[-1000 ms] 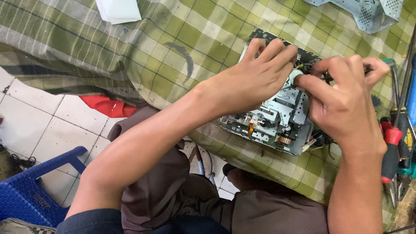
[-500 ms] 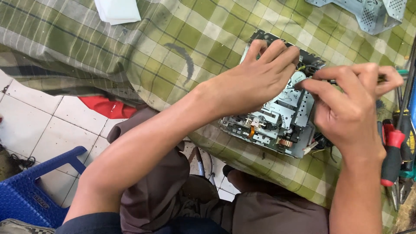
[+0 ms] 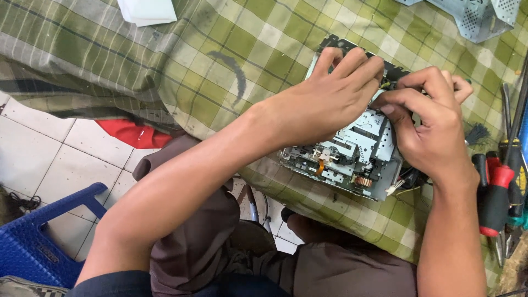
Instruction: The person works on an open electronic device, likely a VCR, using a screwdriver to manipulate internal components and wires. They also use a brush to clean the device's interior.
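A metal drive mechanism (image 3: 357, 157) with gears, a small orange ribbon cable and loose wires lies on a green checked cloth (image 3: 220, 49). My left hand (image 3: 324, 102) rests over its upper left part, fingers curled on the black top edge. My right hand (image 3: 429, 124) presses on its upper right part, thumb and fingers pinched together against the metal near my left fingertips. What the fingertips grip is hidden.
Red-handled screwdrivers and pliers (image 3: 495, 198) lie at the right edge. A perforated grey metal cover (image 3: 478, 16) sits at the top right, a white object (image 3: 146, 11) at the top left. A blue plastic chair (image 3: 38, 242) stands on the tiled floor at lower left.
My right hand has drawn in toward my left hand, its fingers now curled and pinched over the mechanism's top. The left hand has barely moved.
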